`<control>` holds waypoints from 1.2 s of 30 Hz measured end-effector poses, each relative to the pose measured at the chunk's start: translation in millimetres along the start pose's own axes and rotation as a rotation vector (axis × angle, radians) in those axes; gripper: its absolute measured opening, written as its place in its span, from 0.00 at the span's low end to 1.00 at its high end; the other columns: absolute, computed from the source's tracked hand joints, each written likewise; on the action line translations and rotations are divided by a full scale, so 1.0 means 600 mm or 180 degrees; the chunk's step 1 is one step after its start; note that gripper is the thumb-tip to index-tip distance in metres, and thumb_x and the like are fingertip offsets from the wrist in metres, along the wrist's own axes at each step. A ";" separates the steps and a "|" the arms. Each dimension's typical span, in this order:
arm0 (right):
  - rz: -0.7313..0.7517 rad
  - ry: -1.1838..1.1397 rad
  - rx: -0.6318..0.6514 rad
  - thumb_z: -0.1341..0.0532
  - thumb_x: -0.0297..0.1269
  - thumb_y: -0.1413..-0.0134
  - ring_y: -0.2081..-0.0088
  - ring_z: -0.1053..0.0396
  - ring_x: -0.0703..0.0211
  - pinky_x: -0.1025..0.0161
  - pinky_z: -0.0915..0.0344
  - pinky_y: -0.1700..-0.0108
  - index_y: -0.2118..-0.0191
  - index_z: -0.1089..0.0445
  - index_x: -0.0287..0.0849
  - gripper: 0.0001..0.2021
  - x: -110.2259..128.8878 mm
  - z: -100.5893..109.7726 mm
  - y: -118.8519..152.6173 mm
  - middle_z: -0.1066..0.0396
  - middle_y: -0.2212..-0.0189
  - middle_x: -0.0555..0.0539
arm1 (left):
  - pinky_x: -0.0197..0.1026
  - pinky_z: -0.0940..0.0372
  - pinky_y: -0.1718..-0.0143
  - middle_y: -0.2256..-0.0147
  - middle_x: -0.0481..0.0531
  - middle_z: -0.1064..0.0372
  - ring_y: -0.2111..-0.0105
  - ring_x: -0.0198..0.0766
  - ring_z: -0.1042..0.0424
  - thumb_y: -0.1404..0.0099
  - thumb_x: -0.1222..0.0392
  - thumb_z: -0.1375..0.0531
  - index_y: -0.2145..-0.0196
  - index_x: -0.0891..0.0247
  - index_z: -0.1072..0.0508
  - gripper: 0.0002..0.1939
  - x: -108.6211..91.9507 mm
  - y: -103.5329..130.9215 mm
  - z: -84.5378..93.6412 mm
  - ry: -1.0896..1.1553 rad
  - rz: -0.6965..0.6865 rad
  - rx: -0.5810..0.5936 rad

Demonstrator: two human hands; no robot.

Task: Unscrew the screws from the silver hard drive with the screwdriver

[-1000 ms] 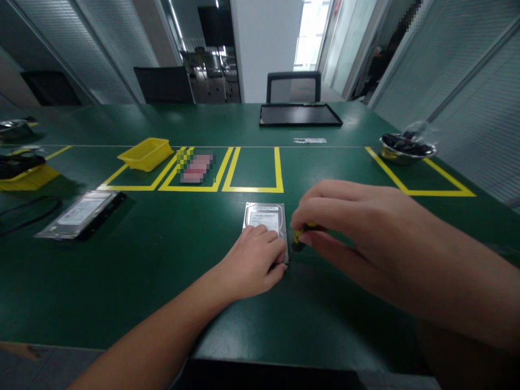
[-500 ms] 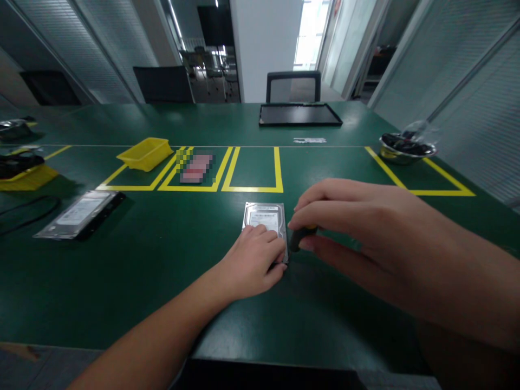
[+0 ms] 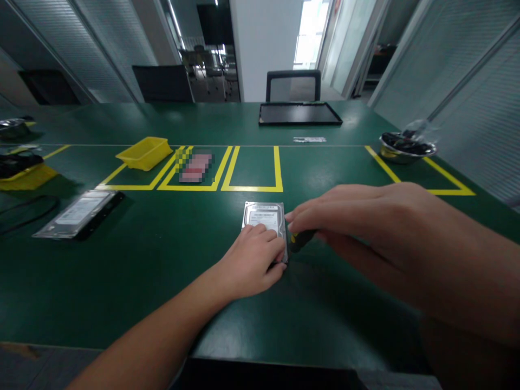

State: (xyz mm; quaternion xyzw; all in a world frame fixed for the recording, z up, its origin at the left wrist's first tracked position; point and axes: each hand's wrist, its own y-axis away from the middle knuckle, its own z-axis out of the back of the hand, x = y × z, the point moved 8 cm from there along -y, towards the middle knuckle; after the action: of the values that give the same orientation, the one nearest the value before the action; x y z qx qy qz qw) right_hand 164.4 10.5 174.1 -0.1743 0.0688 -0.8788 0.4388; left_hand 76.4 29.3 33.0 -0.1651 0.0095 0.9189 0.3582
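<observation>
A silver hard drive (image 3: 265,212) with a white label lies on the green table in front of me. My left hand (image 3: 254,261) grips it from above, fingers across its lower part and thumb at its near right corner. Just right of the drive, my right hand (image 3: 361,233) pinches what looks like a screwdriver (image 3: 303,238) by its stubby black-and-yellow handle. The shaft and tip do not show, so contact with the drive's side cannot be made out. A second hard drive (image 3: 83,212), with a dark edge, rests tilted to the left.
Yellow tape (image 3: 252,189) marks off areas across the table. A yellow tray (image 3: 145,154) and a pixelated pinkish item (image 3: 197,167) sit beyond the drives. Farther off are a black-framed panel (image 3: 300,114) and, right, a metal bowl (image 3: 407,151) of dark items. A black cable (image 3: 34,199) lies left.
The fingers of my right hand have rolled the dark handle, so its yellow part now shows at a different spot. My left hand and the hard drive have stayed in place.
</observation>
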 end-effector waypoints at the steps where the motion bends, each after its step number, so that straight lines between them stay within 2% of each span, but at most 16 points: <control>1: 0.0005 0.0002 0.0007 0.47 0.27 0.41 0.64 0.28 0.63 0.68 0.36 0.63 0.58 0.25 0.46 0.15 0.000 0.000 -0.001 0.25 0.63 0.53 | 0.47 0.44 0.61 0.66 0.49 0.33 0.61 0.45 0.36 0.39 0.57 0.41 0.69 0.60 0.34 0.06 0.000 0.000 0.000 -0.0008 -0.0004 0.0011; 9: 0.0055 0.0080 0.0045 0.47 0.26 0.38 0.59 0.27 0.70 0.73 0.35 0.56 0.56 0.25 0.47 0.15 -0.006 0.000 0.001 0.25 0.57 0.56 | 0.48 0.44 0.59 0.66 0.50 0.33 0.60 0.46 0.36 0.38 0.55 0.41 0.69 0.61 0.34 0.07 0.004 0.001 -0.004 -0.0083 -0.0002 0.0048; 16: 0.0140 0.0357 -0.0088 0.48 0.26 0.37 0.61 0.26 0.67 0.70 0.34 0.58 0.57 0.24 0.43 0.15 -0.007 0.001 0.003 0.24 0.58 0.52 | 0.47 0.44 0.60 0.66 0.50 0.34 0.61 0.45 0.37 0.38 0.55 0.41 0.69 0.61 0.34 0.07 0.001 0.001 -0.006 -0.0087 -0.0004 0.0022; 23: 0.0218 0.0405 -0.0044 0.43 0.26 0.41 0.65 0.28 0.64 0.69 0.37 0.65 0.59 0.24 0.41 0.11 -0.002 0.000 -0.002 0.25 0.65 0.51 | 0.48 0.44 0.60 0.66 0.50 0.34 0.61 0.45 0.37 0.38 0.56 0.41 0.69 0.60 0.34 0.07 -0.003 -0.004 -0.007 -0.0085 -0.0008 0.0027; 27: 0.0112 0.0549 -0.0066 0.43 0.27 0.42 0.70 0.31 0.63 0.66 0.40 0.69 0.63 0.24 0.40 0.09 -0.005 -0.001 -0.003 0.27 0.69 0.49 | 0.48 0.44 0.60 0.66 0.50 0.34 0.62 0.45 0.37 0.38 0.55 0.42 0.69 0.60 0.34 0.07 -0.006 -0.007 -0.008 -0.0124 -0.0015 0.0034; 33: -0.0286 0.0862 -0.0016 0.39 0.34 0.44 0.74 0.38 0.62 0.64 0.49 0.73 0.66 0.27 0.42 0.04 -0.023 -0.006 0.003 0.32 0.73 0.50 | 0.48 0.44 0.61 0.66 0.50 0.33 0.62 0.45 0.37 0.38 0.56 0.41 0.69 0.60 0.34 0.07 -0.007 -0.007 -0.007 -0.0120 -0.0006 0.0027; 36: -0.0455 0.0983 -0.0010 0.40 0.37 0.43 0.75 0.41 0.62 0.64 0.53 0.73 0.71 0.33 0.43 0.07 -0.027 -0.009 0.005 0.34 0.74 0.50 | 0.48 0.44 0.61 0.66 0.50 0.33 0.62 0.45 0.37 0.39 0.56 0.41 0.70 0.61 0.34 0.07 -0.007 -0.007 -0.005 -0.0101 0.0013 -0.0029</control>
State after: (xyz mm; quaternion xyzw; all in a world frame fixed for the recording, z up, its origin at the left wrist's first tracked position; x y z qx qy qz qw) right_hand 173.9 21.4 164.5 -0.0424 0.1242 -0.9240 0.3591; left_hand 83.0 29.4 32.0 -0.1520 0.0000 0.9221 0.3557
